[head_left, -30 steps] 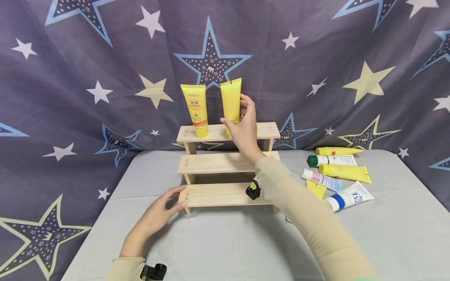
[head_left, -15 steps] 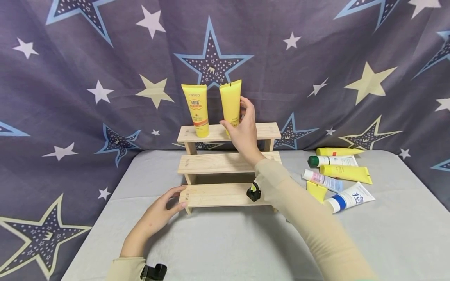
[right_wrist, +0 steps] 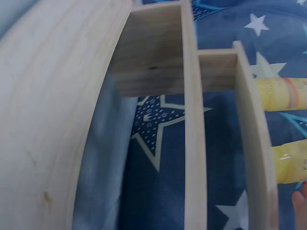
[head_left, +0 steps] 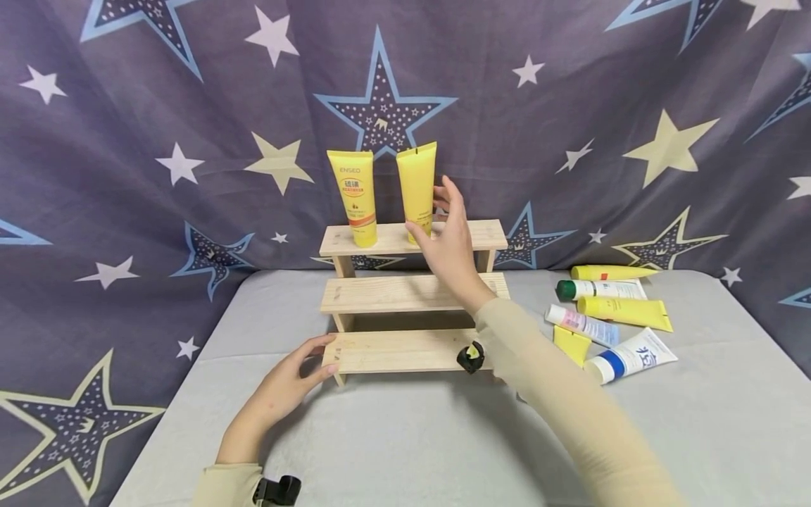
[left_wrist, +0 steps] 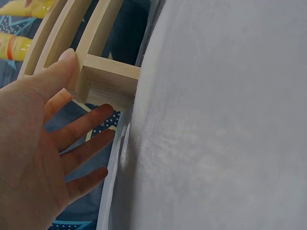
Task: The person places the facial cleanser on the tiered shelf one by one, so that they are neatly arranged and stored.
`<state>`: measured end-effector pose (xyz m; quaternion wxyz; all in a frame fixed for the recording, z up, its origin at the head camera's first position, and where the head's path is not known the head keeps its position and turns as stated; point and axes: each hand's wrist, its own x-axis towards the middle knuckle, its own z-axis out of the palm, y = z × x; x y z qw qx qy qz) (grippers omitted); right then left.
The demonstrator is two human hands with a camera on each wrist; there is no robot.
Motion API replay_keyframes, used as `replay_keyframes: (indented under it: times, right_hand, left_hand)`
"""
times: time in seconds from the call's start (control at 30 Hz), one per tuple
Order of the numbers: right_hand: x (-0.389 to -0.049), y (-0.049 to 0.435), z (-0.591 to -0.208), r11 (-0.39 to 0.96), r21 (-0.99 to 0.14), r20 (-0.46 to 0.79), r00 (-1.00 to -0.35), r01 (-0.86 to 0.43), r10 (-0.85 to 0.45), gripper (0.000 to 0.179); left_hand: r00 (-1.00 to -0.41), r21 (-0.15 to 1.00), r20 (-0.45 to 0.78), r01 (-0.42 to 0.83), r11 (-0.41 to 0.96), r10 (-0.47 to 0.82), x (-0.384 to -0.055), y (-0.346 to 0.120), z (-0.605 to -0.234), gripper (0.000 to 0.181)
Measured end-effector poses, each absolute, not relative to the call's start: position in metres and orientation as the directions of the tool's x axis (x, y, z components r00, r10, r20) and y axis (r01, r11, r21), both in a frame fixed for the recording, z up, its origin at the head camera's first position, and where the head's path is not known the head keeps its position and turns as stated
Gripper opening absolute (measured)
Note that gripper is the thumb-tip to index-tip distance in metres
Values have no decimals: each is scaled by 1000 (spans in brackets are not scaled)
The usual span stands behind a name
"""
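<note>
A three-tier wooden display stand (head_left: 389, 352) has two yellow squeeze tubes standing cap-down on its top tier. The left tube (head_left: 352, 197) faces forward with printed text. Beside the right tube (head_left: 416, 184) is my right hand (head_left: 451, 236), its fingers loosened off the tube, thumb overlapping the lower part. The right wrist view shows a fingertip (right_wrist: 299, 199) just apart from that yellow tube (right_wrist: 291, 162). My left hand (head_left: 288, 384) holds the left end of the bottom tier between thumb and index finger; its other fingers (left_wrist: 88, 148) are spread in the left wrist view.
Several tubes lie on the grey cloth surface (head_left: 393, 436) at right: yellow ones (head_left: 624, 313), a green-capped white one (head_left: 598, 289), a pink-and-blue one (head_left: 583, 325) and a white one with a blue band (head_left: 633, 355). A star-patterned curtain (head_left: 209, 120) hangs close behind the stand.
My right hand has loosened its grip on the right tube and shifted slightly to the right. The tube stays upright in place. My left hand has not moved.
</note>
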<state>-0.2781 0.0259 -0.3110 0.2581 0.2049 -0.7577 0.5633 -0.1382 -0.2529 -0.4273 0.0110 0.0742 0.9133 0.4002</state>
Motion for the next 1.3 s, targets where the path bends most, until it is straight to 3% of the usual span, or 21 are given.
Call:
replay_keyframes:
  times: [0.77,1.3]
  right_hand:
    - [-200,109,-329,73,-808,586,-810,-585,-7,61]
    - [-176,185,-362,270,-820,524,-852,-504,-1,56]
  left_hand:
    - [-989,732,23,114,672,143,-138,-253,-427,59]
    - [-990,723,9,102,683,139,-140,-254,-430,60]
